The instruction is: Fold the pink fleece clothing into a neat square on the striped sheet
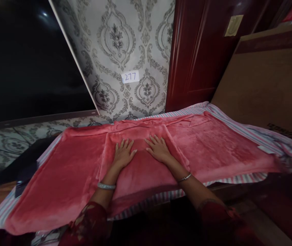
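Observation:
A plush coral-pink blanket [58, 174] is spread wide over a striped sheet [253, 136]. At its middle lies a raised, roughly rectangular section of the same pink plush fabric [140, 171]; whether it is a fold of the blanket or a separate piece I cannot tell. My left hand [124, 152] rests palm down on this section, fingers spread. To the right of it, my right hand [158, 148] also presses flat on the fabric with its fingers apart. Neither hand grips anything. A bangle circles each wrist.
A dark television screen [33, 65] stands at the back left against patterned wallpaper [117, 41]. A paper marked 277 [130, 76] is on the wall. At the right are a dark red door [199, 48] and a large cardboard box [271, 82] beside the sheet.

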{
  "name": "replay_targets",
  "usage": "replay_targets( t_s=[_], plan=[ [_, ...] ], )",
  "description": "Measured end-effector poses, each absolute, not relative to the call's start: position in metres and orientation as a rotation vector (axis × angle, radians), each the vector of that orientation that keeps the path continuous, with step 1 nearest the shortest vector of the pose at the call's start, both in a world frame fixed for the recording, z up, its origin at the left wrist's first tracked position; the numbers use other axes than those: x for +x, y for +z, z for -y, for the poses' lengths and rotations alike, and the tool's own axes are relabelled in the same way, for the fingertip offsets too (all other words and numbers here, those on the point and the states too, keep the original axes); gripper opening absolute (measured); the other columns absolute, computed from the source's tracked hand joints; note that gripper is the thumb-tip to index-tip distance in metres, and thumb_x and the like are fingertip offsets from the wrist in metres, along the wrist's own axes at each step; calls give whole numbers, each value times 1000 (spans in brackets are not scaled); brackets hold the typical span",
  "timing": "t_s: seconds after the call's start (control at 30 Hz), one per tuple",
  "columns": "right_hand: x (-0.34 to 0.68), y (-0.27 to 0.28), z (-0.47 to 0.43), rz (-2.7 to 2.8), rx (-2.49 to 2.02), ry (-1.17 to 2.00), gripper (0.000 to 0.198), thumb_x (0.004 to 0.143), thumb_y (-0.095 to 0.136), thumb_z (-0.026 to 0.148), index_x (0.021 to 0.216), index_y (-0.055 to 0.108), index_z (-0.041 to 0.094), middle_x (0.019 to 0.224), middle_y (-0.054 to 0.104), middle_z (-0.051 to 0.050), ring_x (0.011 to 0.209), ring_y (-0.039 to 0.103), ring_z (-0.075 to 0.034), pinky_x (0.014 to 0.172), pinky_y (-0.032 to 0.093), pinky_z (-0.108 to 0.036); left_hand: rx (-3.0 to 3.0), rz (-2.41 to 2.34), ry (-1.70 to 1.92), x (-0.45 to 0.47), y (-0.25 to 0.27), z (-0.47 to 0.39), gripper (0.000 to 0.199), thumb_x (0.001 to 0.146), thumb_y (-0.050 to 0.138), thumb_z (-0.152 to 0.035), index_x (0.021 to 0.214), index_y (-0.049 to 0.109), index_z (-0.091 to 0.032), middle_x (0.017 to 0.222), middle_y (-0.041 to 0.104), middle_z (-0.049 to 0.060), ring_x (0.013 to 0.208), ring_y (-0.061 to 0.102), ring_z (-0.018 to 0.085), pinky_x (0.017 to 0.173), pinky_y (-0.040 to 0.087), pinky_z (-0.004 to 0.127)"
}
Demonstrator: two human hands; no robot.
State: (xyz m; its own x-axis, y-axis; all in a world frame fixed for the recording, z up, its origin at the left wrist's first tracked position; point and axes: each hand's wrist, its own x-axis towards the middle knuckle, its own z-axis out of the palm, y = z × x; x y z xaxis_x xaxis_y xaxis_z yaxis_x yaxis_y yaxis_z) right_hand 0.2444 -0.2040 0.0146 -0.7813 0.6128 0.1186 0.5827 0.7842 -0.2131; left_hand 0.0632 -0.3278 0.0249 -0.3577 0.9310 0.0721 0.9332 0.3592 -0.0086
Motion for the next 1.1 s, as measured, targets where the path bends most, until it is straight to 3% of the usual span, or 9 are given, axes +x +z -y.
replay_targets(
  t_s=[1.1],
  plan=[
    [252, 21, 210, 2820, -952, 281, 56, 105, 36, 48, 158, 37, 29, 168, 25, -6, 156, 17, -27, 125, 12, -53, -1746, 2536, -62, 62, 23, 328, 64, 102, 33, -54, 158, 34, -24, 167, 28, 11, 156, 20, 31, 124, 17, 61]
  ],
)
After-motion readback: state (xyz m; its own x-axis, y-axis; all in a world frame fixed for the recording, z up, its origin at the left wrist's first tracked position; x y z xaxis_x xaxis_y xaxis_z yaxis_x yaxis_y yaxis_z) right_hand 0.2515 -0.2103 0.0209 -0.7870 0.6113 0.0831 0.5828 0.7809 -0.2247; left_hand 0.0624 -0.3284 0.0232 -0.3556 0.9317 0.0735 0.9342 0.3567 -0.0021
